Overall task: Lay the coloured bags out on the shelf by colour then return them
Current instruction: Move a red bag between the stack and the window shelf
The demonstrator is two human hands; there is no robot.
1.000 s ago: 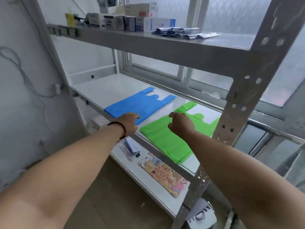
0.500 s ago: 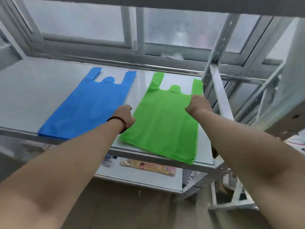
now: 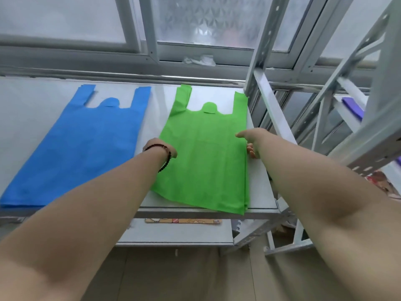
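1. Fingers (image 3: 251, 151) of the right hand (image 3: 252, 141) curl down over the right edge of the green bags (image 3: 206, 157), with the thumb pointing across the top of the stack; it looks like a pinch on that edge, though the wrist hides most of the hold.
2. Fingers of the left hand (image 3: 168, 149) are tucked out of sight at the stack's left edge, so I cannot tell whether they grip the bags or only press on them. A dark beaded bracelet (image 3: 165, 158) sits on that wrist.
3. Green bags lie flat on the shelf (image 3: 261, 187), handles toward the window, the near corner hanging slightly over the front lip. A blue stack (image 3: 82, 148) lies beside them to the left, apart, with a bare strip of shelf between.
4. Both arms reach forward, nearly straight, converging on the green stack from either side, palms turned inward.
5. My guess is the step in hand is squaring or gathering the green stack. Done well, both hands should work together evenly, so the thin layers stay aligned and do not fan out.
6. Keep the pull level and low; these sheets are light and slippery, and a one-sided tug would likely skew the pile or drag it off the front edge.
7. Mind the blue stack nearby, and the upright post (image 3: 260, 61) close to the right hand.
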